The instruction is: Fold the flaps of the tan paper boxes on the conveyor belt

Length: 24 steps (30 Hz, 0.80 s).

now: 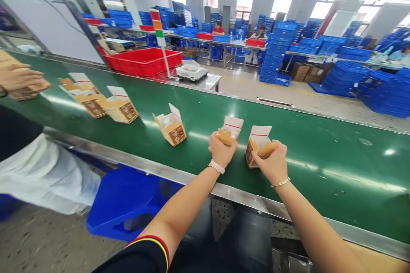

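Note:
My left hand (221,150) is closed round a small brown carton (226,137) whose white lid flap with a red stripe stands up. Something pale shows inside that carton. With its fingers on the rim and front, my right hand (273,160) grips a second open carton (250,155), its striped flap raised too. Both cartons are on the green conveyor belt (198,158), side by side with a small gap. Left of them stands another open carton (176,133), touched by neither hand. My fingertips are partly hidden behind the cartons.
Further left on the belt are more open cartons (123,110). A co-worker's hand (19,77) holds one at the far left. A blue stool (124,200) stands beside me. Beyond the belt are a red crate (144,62), a scale (191,71) and stacked blue crates (278,51).

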{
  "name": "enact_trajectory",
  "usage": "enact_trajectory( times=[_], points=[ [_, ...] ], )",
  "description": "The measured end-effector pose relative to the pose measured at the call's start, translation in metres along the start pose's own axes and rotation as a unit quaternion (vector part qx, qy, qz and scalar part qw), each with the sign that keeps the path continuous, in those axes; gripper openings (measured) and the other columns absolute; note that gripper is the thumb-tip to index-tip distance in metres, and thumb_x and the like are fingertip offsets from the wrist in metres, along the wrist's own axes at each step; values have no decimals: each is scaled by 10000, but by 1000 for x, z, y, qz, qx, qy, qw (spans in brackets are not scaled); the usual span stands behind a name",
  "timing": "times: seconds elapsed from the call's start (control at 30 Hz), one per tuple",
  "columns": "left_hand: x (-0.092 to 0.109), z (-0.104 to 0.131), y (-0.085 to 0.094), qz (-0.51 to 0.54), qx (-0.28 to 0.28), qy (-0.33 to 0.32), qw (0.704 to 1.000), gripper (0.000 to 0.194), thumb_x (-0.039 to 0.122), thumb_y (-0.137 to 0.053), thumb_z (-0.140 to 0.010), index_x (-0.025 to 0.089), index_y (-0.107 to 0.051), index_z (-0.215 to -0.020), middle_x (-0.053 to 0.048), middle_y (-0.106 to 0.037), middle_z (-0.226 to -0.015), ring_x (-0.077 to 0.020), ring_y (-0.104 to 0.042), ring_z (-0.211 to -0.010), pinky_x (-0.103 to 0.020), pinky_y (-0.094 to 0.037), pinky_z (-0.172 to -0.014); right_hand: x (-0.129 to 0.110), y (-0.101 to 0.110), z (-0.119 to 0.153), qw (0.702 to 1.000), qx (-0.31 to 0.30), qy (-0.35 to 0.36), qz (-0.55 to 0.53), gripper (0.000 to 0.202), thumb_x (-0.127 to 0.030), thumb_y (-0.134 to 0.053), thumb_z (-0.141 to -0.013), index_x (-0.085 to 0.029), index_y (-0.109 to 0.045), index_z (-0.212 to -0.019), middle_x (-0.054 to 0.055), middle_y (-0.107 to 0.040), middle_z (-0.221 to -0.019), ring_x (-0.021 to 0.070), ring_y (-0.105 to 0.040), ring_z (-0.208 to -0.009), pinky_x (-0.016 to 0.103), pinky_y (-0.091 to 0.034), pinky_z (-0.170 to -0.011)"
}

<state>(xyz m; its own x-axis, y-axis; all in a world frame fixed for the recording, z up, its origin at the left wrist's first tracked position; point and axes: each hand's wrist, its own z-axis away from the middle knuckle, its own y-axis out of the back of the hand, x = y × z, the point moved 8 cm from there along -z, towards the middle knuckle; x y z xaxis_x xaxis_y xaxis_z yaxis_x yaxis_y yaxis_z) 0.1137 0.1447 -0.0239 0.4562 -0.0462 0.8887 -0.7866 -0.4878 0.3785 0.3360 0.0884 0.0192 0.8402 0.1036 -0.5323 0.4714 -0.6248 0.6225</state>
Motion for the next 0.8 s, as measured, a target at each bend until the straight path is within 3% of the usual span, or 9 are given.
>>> enact_trajectory(
  times=[0.13,0.23,0.3,0.37,0.43,0.5,0.6,0.7,0.8],
  points=[
    [-31,-13,46,-41,119,3,992,913,322,-776,-594,145,-266,-1330,-238,-416,-1331,-394,-385,-1293,-587,-352,-1005,-47,-29,11,995,-34,97,-13,559,-570,-666,-703,-187,-443,-1045,122,-476,-995,318,-512,-966,488,-523,-758],
    [-28,-5,60,-34,162,-121,979,955,406,-731,-667,104,-203,-1403,-281,-316,-1422,-398,-272,-1373,-579,-284,-1066,-63,-34,21,984,-32,173,-44,447,-503,-625,-786,-189,-474,-1067,122,-502,-993,300,-535,-944,492,-527,-764],
    [-11,8,54,-7,109,-273,956,754,426,-617,-785,132,-285,-1396,-239,-381,-1417,-353,-272,-1390,-535,-259,-1097,-65,-29,28,973,-8,219,-75,477,-455,-611,-822,-192,-459,-1189,146,-519,-1093,310,-532,-1040,520,-506,-854],
    [6,25,37,17,-25,-407,913,478,357,-468,-893,204,-411,-1342,-154,-520,-1341,-283,-351,-1363,-473,-293,-1086,-59,-26,33,962,5,253,-99,582,-412,-605,-846,-218,-377,-1345,160,-505,-1239,318,-505,-1151,542,-467,-938],
    [14,36,19,22,-147,-459,876,409,310,-375,-938,238,-449,-1334,-116,-574,-1308,-248,-395,-1342,-444,-333,-1050,-50,-27,38,953,-3,277,-119,663,-376,-590,-866,-253,-281,-1440,150,-480,-1337,316,-484,-1216,543,-450,-974],
    [17,38,8,23,-211,-456,864,462,343,-347,-949,221,-395,-1392,-139,-523,-1373,-260,-365,-1365,-464,-346,-1032,-39,-30,39,949,-17,282,-140,665,-349,-566,-886,-267,-256,-1468,136,-479,-1369,307,-482,-1237,534,-453,-981],
    [23,33,-6,37,-261,-432,863,494,390,-353,-944,219,-390,-1406,-142,-478,-1416,-272,-323,-1389,-491,-330,-1051,-22,-33,32,952,-28,251,-174,517,-339,-524,-909,-259,-405,-1405,113,-536,-1332,291,-501,-1225,519,-461,-976],
    [33,30,-20,59,-296,-416,858,403,375,-421,-920,222,-537,-1275,-117,-571,-1324,-276,-369,-1357,-491,-324,-1068,-11,-33,23,954,-35,218,-203,299,-365,-515,-903,-262,-632,-1158,81,-645,-1170,284,-525,-1193,513,-461,-968],
    [46,31,-36,87,-317,-395,858,244,320,-462,-894,212,-660,-989,-99,-685,-1101,-278,-479,-1258,-494,-363,-1042,-6,-31,14,961,-29,157,-226,244,-430,-542,-857,-250,-703,-819,72,-693,-939,290,-562,-1105,508,-453,-949]
  ],
)
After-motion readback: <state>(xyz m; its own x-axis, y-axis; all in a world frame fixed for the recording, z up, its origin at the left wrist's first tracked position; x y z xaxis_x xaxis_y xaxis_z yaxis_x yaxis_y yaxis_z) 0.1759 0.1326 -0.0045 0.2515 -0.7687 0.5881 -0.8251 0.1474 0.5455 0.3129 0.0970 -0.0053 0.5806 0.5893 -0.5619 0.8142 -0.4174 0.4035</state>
